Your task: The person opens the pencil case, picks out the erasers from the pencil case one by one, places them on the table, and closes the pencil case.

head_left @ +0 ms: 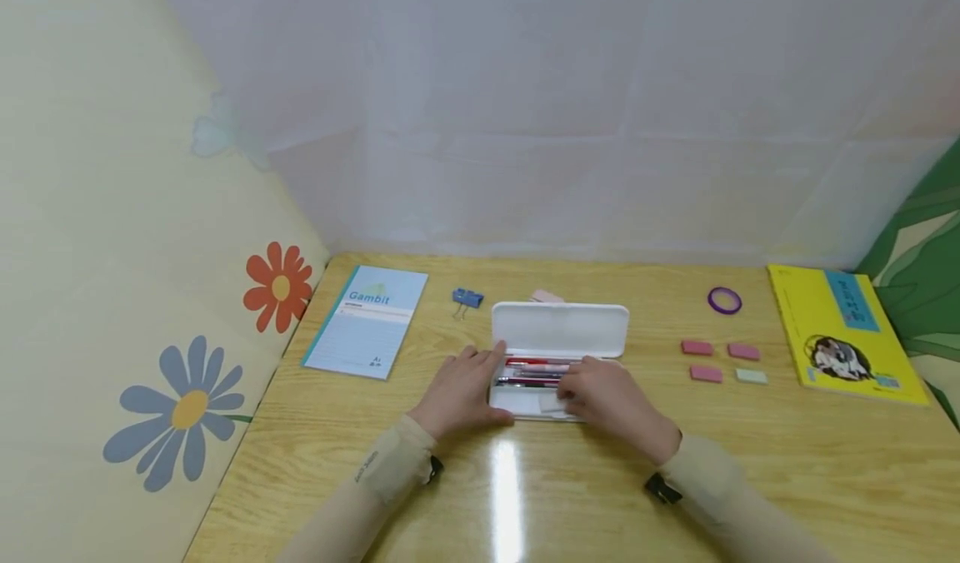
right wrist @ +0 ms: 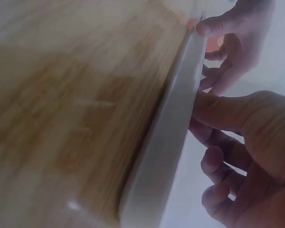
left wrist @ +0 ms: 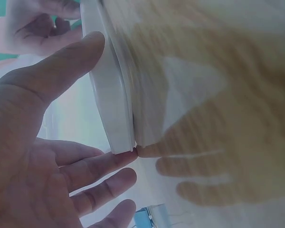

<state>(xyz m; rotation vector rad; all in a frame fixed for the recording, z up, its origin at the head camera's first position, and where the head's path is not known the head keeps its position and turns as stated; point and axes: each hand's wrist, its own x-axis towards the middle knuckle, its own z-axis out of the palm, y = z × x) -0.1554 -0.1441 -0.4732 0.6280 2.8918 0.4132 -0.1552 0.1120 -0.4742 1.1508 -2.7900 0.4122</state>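
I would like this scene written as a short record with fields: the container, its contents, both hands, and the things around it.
container: white pencil case, lid raised
contents: slim pens or pencils
left hand: touches the case's left end
right hand: at the case's front; any grip hidden
left side: "Gambit" notebook, blue binder clip
right side: three pink erasers, pale green eraser, purple ring, yellow book
surface: wood-patterned table

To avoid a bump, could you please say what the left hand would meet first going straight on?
The left hand, touching the pencil case, would probably meet its raised lid first; depth is unclear.
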